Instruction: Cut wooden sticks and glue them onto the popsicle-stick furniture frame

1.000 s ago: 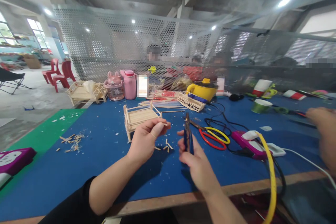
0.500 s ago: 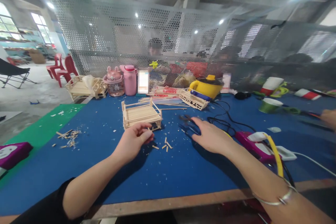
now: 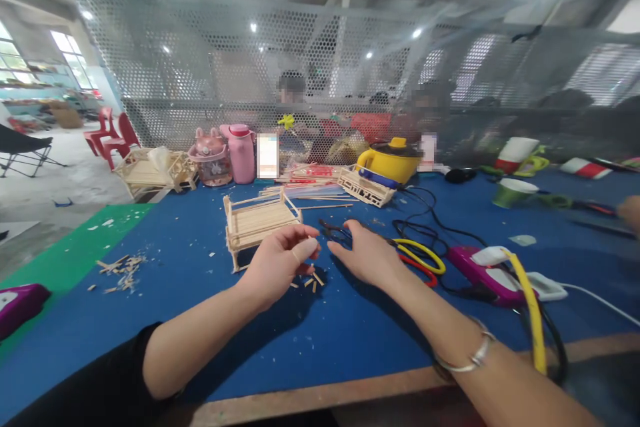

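Note:
My left hand [image 3: 285,260] is closed in a pinch, with a short bit of wooden stick mostly hidden between its fingertips. Just behind it stands a small wooden frame [image 3: 263,220] made of thin sticks, with raised posts and rails. Under the left fingertips lie several cut stick pieces [image 3: 314,281] on the blue table. My right hand [image 3: 370,255] lies across the middle of pliers [image 3: 421,255] with yellow and red handles. The dark jaws point left towards the left hand. Thumb and index finger are apart; the other fingers are hidden beneath the hand.
Stick scraps [image 3: 123,270] lie at left. Behind are a pink thermos [image 3: 241,155], bundled sticks [image 3: 313,175], another stick piece [image 3: 367,188] and a yellow pot [image 3: 387,163]. Black cables run to a purple power strip [image 3: 483,273] at right. Another person's hand [image 3: 631,213] shows at the right edge.
Both hands have come closer together: my left hand moved right, my right hand moved left. The pliers shifted left with the right hand, and their handles show more.

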The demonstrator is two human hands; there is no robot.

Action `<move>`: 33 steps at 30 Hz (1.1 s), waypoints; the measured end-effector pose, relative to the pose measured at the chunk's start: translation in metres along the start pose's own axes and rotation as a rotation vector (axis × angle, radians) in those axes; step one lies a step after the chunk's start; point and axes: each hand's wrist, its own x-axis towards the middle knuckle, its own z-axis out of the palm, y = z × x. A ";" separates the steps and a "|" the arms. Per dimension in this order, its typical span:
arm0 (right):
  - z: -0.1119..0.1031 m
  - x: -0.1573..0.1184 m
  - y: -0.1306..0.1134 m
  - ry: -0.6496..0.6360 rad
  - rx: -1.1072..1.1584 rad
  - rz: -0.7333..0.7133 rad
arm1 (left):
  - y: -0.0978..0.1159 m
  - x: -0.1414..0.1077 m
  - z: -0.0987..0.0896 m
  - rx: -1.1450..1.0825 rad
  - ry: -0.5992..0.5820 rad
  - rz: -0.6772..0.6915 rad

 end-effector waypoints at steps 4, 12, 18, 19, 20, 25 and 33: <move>0.000 0.006 0.012 0.052 -0.139 -0.132 | -0.016 -0.001 0.001 -0.120 -0.023 -0.062; -0.030 -0.004 0.101 -0.144 -0.338 0.005 | -0.020 -0.014 -0.007 -0.019 -0.078 -0.045; -0.043 -0.002 0.098 -0.040 -0.232 0.096 | -0.019 -0.009 -0.007 -0.103 0.011 -0.060; -0.046 -0.005 0.094 0.023 -0.182 0.121 | -0.018 -0.008 -0.008 -0.117 0.032 -0.041; -0.047 -0.010 0.089 0.084 -0.091 0.129 | -0.017 -0.008 -0.009 -0.129 0.051 -0.017; -0.018 -0.056 0.032 0.083 0.791 -0.008 | -0.013 -0.010 -0.014 -0.164 0.106 0.082; 0.035 -0.080 -0.055 -0.023 1.191 -0.066 | -0.003 -0.015 -0.017 -0.100 0.185 0.181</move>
